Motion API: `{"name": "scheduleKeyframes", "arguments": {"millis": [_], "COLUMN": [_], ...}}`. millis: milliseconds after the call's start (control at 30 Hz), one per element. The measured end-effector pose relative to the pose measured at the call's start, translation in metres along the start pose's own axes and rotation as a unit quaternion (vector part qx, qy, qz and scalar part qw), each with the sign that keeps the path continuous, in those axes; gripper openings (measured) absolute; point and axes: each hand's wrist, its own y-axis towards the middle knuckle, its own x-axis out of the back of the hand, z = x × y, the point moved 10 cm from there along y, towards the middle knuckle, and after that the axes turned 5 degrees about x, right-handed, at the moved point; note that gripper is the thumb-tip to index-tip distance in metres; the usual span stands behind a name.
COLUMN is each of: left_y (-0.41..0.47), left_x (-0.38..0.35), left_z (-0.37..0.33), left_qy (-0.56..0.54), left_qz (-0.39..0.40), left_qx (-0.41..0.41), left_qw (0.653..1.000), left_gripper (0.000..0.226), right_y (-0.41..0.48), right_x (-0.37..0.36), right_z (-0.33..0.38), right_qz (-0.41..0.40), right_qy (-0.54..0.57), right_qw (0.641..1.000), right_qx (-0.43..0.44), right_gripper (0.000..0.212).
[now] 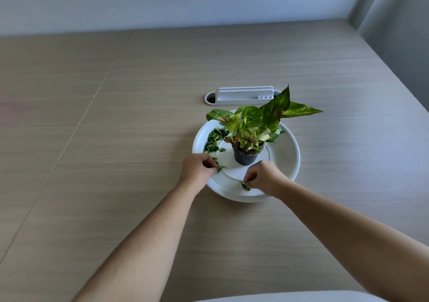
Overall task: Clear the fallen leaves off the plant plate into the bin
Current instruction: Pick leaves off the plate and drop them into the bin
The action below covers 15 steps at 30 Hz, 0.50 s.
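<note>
- At the near rim of the round white plastic plate (pixel 290 162), right hand (pixel 264 178) pinches a small green leaf scrap (pixel 245 187).
- At the plate's near-left, left hand (pixel 197 169) pinches a second green leaf (pixel 221 168).
- Leaves look feather-light, limp and tearable; pinch by edge or stem, or scoop several.
- On the plate's left side: heap of fallen green leaves (pixel 214 140), beside black plastic pot (pixel 246 157) at plate centre.
- Bin not in view.

A round white plate (pixel 286 162) lay flat on the tabletop (pixel 116 116), its near rim under both grips. A heap of small green fallen leaves (pixel 213 140) sat on it just beyond the left grip (pixel 197 168), which pinched a single leaf (pixel 221 168). The right grip (pixel 264 177) pinched a second leaf (pixel 246 187) over the near rim.
</note>
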Motion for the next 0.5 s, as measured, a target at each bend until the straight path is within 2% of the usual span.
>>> {"name": "scheduleKeyframes", "arguments": {"millis": [100,267,333,400,500], "left_y": [-0.001,-0.002,-0.003,-0.005,-0.011], "left_x": [-0.002,-0.003,-0.004,-0.004,-0.004], "left_z": [-0.001,0.002,0.002,0.0,-0.002], "left_qy": [0.006,0.009,0.01,0.008,0.001], "left_qz": [0.001,0.002,0.002,0.0,-0.001], "left_qx": [-0.006,-0.005,-0.008,-0.01,-0.008], "left_qw": [1.0,1.0,1.0,1.0,1.0], "left_gripper": [0.006,0.006,0.006,0.005,0.005], "right_y": [0.004,0.006,0.004,-0.002,-0.017], "right_x": [-0.022,-0.022,-0.009,0.013,0.032], "right_z": [0.011,0.009,-0.002,-0.024,-0.05], "right_qz": [0.037,0.023,-0.018,-0.078,-0.105], "right_qy": [-0.13,-0.131,-0.036,0.112,0.365], "right_qw": [0.99,0.99,0.999,0.988,0.917], "right_qx": [0.04,0.037,-0.004,-0.069,-0.124], "right_gripper": [0.019,0.021,0.017,0.012,0.007]}}
